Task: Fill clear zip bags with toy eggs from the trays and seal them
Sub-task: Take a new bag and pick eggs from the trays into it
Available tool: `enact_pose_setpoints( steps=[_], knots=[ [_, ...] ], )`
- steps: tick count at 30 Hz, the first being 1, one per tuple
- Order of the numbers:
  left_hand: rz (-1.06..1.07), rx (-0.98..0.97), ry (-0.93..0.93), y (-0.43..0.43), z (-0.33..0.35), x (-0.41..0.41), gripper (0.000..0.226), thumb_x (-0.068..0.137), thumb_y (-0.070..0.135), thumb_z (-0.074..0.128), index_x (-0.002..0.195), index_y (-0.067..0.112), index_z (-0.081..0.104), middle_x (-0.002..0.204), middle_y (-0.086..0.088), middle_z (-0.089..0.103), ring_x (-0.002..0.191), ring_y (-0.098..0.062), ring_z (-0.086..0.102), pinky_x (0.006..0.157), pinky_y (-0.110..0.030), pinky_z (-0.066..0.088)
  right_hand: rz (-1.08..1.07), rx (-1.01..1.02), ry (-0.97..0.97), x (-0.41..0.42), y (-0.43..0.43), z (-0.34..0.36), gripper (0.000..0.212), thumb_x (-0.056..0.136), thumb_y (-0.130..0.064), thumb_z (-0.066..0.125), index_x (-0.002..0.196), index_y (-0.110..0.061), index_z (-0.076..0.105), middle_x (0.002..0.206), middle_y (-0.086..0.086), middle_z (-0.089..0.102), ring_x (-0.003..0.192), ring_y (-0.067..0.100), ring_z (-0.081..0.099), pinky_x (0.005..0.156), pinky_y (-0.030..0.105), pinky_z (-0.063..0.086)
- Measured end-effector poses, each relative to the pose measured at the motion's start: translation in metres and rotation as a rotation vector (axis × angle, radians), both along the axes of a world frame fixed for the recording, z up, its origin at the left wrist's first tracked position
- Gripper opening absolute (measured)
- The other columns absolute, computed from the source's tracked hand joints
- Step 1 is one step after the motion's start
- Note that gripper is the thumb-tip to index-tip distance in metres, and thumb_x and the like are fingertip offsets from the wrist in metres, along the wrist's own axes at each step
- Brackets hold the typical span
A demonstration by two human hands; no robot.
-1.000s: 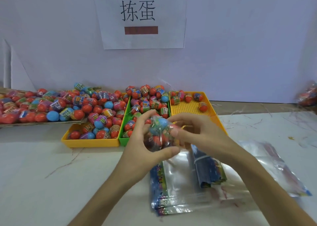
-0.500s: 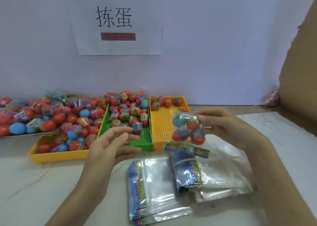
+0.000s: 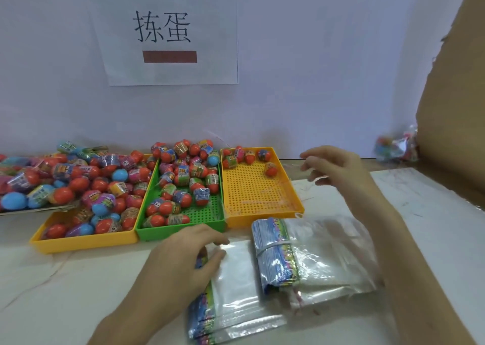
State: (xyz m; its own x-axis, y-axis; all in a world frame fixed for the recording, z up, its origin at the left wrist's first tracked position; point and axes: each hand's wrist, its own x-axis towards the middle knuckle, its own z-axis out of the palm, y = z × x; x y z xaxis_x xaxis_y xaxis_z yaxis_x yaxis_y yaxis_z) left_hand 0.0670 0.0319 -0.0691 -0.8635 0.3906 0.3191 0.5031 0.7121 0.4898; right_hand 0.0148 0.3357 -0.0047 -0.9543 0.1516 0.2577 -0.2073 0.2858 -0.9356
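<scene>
Zip bags (image 3: 236,287) lie stacked flat at table (image 3: 65,292) front, banded bundle (image 3: 275,253) just beside. L hand (image 3: 181,260) rests on top bag, fingers curved; pinching or not, can't tell. R hand (image 3: 333,166) raised, fingers loose, empty, near yellow tray (image 3: 262,218). Toy eggs (image 3: 183,171) heaped in green tray (image 3: 181,229).

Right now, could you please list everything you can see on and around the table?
Toy eggs: many, mostly red and blue, in trays and far left.
Left yellow tray: one, heaped.
Green tray: one, middle, partly full.
Right yellow tray: one, few eggs.
Loose zip bags: stack, clear, near edge.
Bag bundle: one, banded, beside stack.
Filled bags: blurred, far right.
Sign: one, white, wall.
Cardboard: brown, right.
Left hand: on loose stack.
Right hand: open, raised.
</scene>
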Motion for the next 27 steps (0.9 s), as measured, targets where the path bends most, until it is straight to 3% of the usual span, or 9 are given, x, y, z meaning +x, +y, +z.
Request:
enact_pose_setpoints(
  steps=[4,7,12,16,20,25,27],
  knots=[
    [-0.022,-0.038,-0.046,0.000,-0.005,-0.004,0.022,0.095,0.049,0.062,0.115,0.043,0.068,0.105,0.035,0.054,0.107,0.013,0.046,0.089,-0.019,0.046,0.353,0.519,-0.137,0.005,-0.024,-0.007,0.007,0.089,-0.028,0.076,0.095,-0.031,0.077,0.092,-0.009,0.073,0.079,0.005,0.065,0.069,0.016,0.050],
    [-0.029,-0.057,-0.073,0.001,-0.007,-0.006,0.025,0.094,0.047,0.064,0.119,0.041,0.068,0.105,0.034,0.049,0.107,0.011,0.044,0.088,-0.020,0.046,0.395,0.713,-0.214,0.006,-0.034,-0.013,0.012,0.082,-0.039,0.081,0.092,-0.036,0.076,0.095,-0.011,0.069,0.086,0.001,0.061,0.070,0.017,0.048],
    [0.068,-0.090,-0.099,0.001,-0.013,-0.008,0.043,0.091,0.053,0.066,0.131,0.037,0.062,0.101,0.027,0.041,0.101,0.003,0.043,0.085,-0.022,0.046,0.380,0.711,-0.199,0.005,-0.036,-0.014,0.008,0.081,-0.039,0.082,0.084,-0.035,0.075,0.093,-0.011,0.069,0.084,0.001,0.060,0.069,0.016,0.048],
    [0.136,-0.034,-0.106,0.000,-0.012,-0.007,0.025,0.085,0.056,0.071,0.106,0.042,0.068,0.095,0.025,0.047,0.101,0.009,0.043,0.078,-0.021,0.043,0.385,0.694,-0.192,0.005,-0.035,-0.016,0.009,0.081,-0.039,0.082,0.086,-0.036,0.075,0.091,-0.012,0.067,0.084,0.001,0.060,0.068,0.015,0.047],
    [0.124,0.102,-0.015,0.002,-0.009,-0.004,0.018,0.080,0.042,0.081,0.084,0.042,0.063,0.092,0.025,0.055,0.100,0.004,0.049,0.074,-0.017,0.040,0.364,0.693,-0.175,0.004,-0.036,-0.018,0.004,0.084,-0.037,0.078,0.086,-0.035,0.075,0.089,-0.010,0.068,0.083,0.003,0.061,0.067,0.015,0.046],
    [0.107,0.241,0.086,0.005,-0.006,-0.002,0.020,0.082,0.044,0.071,0.076,0.026,0.073,0.081,0.019,0.061,0.086,-0.008,0.057,0.068,-0.014,0.039,0.363,0.690,-0.190,0.003,-0.037,-0.018,0.004,0.089,-0.033,0.073,0.085,-0.034,0.074,0.090,-0.009,0.069,0.081,0.002,0.060,0.067,0.015,0.045],
    [0.104,0.263,0.116,0.007,-0.005,0.000,0.023,0.084,0.043,0.067,0.086,0.025,0.080,0.084,0.019,0.064,0.088,-0.008,0.058,0.072,-0.017,0.043,0.364,0.679,-0.198,0.003,-0.037,-0.018,0.006,0.091,-0.032,0.071,0.085,-0.034,0.074,0.091,-0.008,0.069,0.081,0.002,0.059,0.069,0.017,0.045]
  ],
)
